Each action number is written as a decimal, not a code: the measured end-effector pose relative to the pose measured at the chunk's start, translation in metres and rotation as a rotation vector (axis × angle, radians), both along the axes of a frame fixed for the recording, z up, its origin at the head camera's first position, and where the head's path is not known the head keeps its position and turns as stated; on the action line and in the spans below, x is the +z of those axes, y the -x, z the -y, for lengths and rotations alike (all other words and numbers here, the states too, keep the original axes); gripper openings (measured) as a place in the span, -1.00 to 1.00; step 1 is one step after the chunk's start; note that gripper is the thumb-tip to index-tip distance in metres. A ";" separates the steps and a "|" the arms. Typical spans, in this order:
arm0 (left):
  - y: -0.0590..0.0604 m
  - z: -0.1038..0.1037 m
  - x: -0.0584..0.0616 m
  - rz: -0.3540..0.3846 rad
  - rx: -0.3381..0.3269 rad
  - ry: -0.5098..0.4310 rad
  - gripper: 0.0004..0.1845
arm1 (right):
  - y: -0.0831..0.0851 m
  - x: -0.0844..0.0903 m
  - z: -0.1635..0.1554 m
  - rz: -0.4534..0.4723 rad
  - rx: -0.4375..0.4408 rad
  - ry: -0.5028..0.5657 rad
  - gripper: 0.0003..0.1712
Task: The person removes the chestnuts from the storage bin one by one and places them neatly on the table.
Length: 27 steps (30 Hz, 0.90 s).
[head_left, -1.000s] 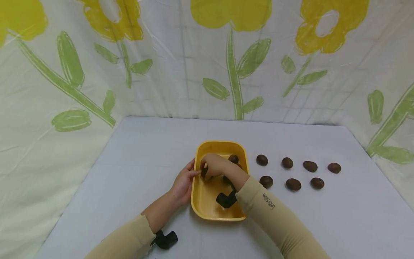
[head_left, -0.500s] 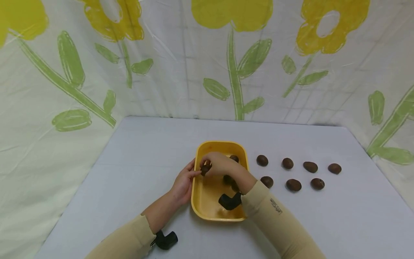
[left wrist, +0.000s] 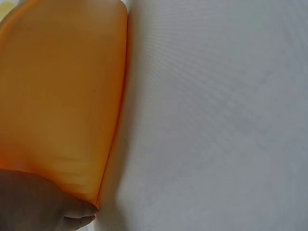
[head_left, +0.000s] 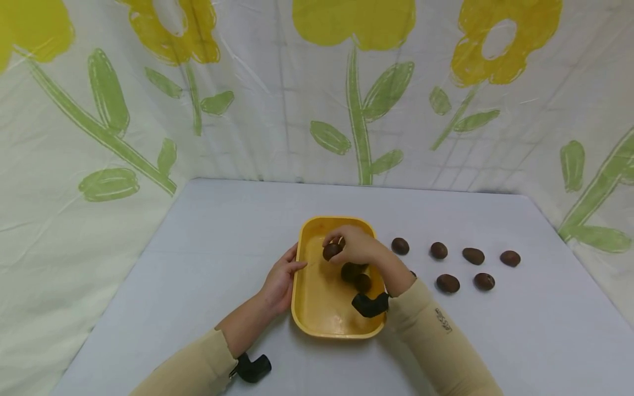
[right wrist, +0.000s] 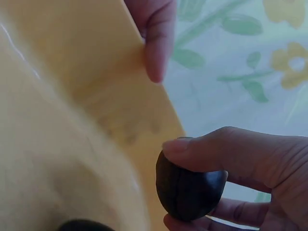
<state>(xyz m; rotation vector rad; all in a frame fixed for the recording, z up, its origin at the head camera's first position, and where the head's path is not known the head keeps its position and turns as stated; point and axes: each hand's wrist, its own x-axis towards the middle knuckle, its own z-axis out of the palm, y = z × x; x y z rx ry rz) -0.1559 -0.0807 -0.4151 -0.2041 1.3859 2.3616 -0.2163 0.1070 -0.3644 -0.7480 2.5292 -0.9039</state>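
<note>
At the left, the left hand [head_left: 280, 281] rests flat against the outer left wall of the yellow tray [head_left: 317, 308], its fingers straight and together, the thumb tip over the rim; the left wrist view shows only that wall, the pale table [left wrist: 221, 115] and a bit of the hand [left wrist: 38, 204]. Over the middle of the tray, the right hand [head_left: 358, 245] holds a dark brown chestnut [head_left: 331, 251] lifted above the tray floor, thumb and fingertips pinching its rounded sides, as the right wrist view shows closely [right wrist: 190, 190]. The nut looks small, hard and light, with a smooth glossy shell that could slip, so a pinch across its widest part seems the surest hold; it should not crush. Two more chestnuts [head_left: 355, 276] lie in the tray just below the hand. To the right, loose chestnuts [head_left: 448, 282] sit in two rows on the table, well apart from each other. The right sleeve [head_left: 441, 335] carries small dark lettering, too small here to read surely.
</note>
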 end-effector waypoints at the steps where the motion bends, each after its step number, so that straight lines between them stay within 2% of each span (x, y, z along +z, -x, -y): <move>1: 0.000 0.000 0.000 0.001 0.002 0.003 -0.33 | 0.000 0.001 -0.003 0.002 -0.004 0.011 -0.60; 10: -0.001 0.002 -0.001 -0.013 0.006 0.009 -0.32 | 0.000 0.008 -0.030 0.039 -0.086 0.050 -0.57; 20: 0.000 0.001 -0.001 -0.013 0.007 0.005 -0.31 | -0.008 0.018 -0.061 -0.001 -0.159 0.090 -0.55; 27: -0.001 -0.001 0.000 -0.012 -0.001 0.009 -0.31 | -0.019 0.013 -0.100 -0.009 -0.224 0.092 -0.53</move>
